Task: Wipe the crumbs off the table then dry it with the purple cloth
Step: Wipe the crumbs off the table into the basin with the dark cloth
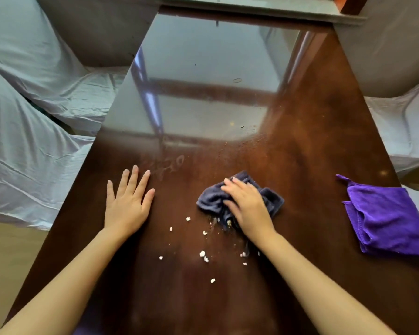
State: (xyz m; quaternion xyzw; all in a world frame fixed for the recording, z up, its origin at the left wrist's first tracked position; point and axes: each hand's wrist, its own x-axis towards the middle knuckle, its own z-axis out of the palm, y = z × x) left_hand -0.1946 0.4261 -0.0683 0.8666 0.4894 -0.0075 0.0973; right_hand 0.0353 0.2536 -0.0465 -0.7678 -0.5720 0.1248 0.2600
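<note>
A glossy dark brown table [300,146] stretches away from me. My right hand [248,204] presses down on a crumpled dark grey cloth [211,200] near the table's middle, fingers curled over it. Several white crumbs [202,253] lie scattered on the wood just in front of the cloth, toward me. My left hand [127,201] rests flat on the table to the left, fingers spread, holding nothing. The purple cloth [387,218] lies loosely folded at the table's right edge, untouched.
Furniture draped in pale sheets [34,131] stands along the left side, and more covered pieces [406,122] on the right. A ledge [252,8] borders the table's far end. Faint wet smears [169,165] mark the wood beyond my left hand.
</note>
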